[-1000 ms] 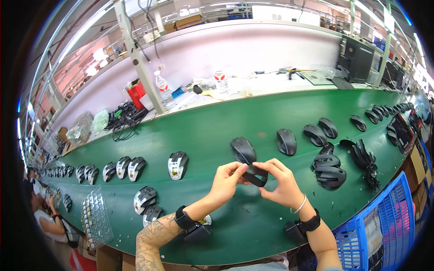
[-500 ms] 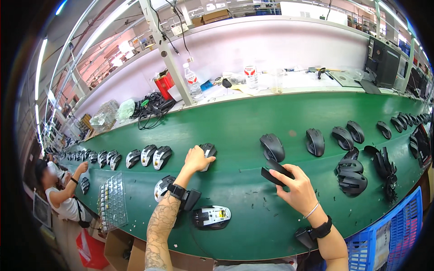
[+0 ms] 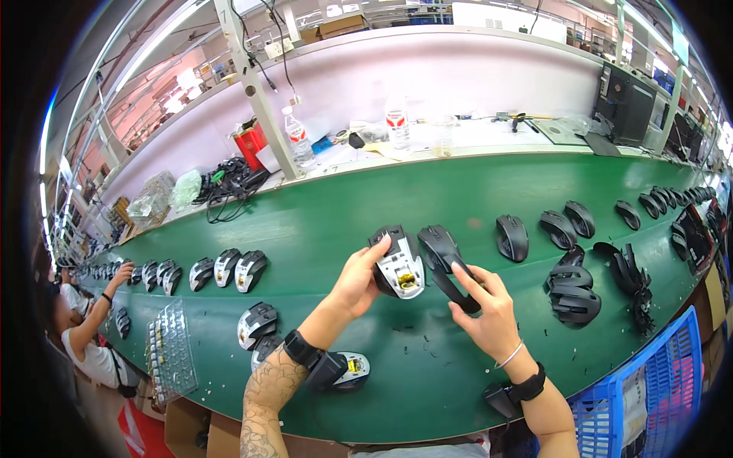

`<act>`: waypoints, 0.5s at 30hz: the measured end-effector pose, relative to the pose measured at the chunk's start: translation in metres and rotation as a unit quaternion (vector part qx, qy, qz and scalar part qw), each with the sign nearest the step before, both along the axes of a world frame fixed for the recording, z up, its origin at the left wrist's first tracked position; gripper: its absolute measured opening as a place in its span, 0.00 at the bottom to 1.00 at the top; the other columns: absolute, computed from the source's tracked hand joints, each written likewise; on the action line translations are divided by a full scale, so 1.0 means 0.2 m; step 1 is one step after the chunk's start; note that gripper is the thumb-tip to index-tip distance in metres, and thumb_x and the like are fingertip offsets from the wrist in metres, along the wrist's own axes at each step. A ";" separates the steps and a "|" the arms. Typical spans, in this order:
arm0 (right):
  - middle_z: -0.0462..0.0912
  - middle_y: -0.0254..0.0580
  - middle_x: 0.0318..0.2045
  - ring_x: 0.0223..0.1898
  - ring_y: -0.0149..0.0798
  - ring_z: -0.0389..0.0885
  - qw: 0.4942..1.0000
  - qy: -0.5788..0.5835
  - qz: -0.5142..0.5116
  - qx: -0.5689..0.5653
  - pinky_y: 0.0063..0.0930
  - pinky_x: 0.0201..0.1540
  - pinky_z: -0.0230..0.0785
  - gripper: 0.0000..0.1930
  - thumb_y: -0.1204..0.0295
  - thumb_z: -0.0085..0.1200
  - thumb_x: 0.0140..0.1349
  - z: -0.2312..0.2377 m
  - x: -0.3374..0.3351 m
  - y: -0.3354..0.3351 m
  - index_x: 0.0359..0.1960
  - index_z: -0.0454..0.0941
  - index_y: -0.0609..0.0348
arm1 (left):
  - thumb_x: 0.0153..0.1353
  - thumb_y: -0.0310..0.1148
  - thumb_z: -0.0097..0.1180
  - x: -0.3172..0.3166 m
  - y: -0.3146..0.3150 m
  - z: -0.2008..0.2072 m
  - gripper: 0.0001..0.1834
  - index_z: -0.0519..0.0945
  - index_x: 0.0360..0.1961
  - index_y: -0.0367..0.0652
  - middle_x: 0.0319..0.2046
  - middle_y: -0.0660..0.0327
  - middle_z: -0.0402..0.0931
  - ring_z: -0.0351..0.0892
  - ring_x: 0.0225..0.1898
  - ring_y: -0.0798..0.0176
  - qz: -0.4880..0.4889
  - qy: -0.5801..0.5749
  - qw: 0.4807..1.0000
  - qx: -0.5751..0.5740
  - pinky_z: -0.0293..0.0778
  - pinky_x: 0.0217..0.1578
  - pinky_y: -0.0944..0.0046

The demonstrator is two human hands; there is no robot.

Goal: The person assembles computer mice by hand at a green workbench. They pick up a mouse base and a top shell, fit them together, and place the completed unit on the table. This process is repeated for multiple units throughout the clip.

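Observation:
My left hand point(image 3: 357, 281) grips a half-assembled computer mouse point(image 3: 403, 269) with its top cover off, so a white inner plate and a yellow part show. Close to its right, my right hand point(image 3: 490, 314) pinches a curved black cover piece point(image 3: 452, 290); my fingers hide part of it, and I cannot tell whether there is more than one piece. Just beyond that piece sits a black mouse point(image 3: 437, 238) on the green belt point(image 3: 366, 195). By my left forearm lie a coverless mouse point(image 3: 354, 369) and another with white sides point(image 3: 257, 324).
Rows of mice run off left and right, with white-sided ones point(image 3: 250, 270) to the left. Black shells point(image 3: 574, 294) pile at the right, near a blue crate point(image 3: 649, 389). A clear tray point(image 3: 172, 347) lies left. A co-worker's arm point(image 3: 99, 309) reaches in at far left.
My left hand has lifted the mouse off the belt and brought it right, beside the cover piece. The right hand has shifted slightly and its piece is tilted more steeply. The whole view has shifted.

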State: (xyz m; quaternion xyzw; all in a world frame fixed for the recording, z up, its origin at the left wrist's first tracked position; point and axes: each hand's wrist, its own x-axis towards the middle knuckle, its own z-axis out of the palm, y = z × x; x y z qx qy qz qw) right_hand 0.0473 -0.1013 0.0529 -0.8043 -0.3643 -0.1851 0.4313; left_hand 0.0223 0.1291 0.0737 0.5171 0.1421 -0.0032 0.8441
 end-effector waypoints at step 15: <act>0.81 0.49 0.41 0.42 0.45 0.80 0.995 -0.010 -0.027 0.098 0.33 0.45 0.74 0.28 0.67 0.72 0.41 -0.06 -0.07 0.10 0.45 0.78 0.65 | 0.70 0.54 0.24 -0.09 -0.29 -0.16 0.30 0.61 0.59 0.40 0.56 0.53 0.68 0.71 0.55 0.58 -0.052 -0.050 0.994 -0.077 0.68 0.55 0.53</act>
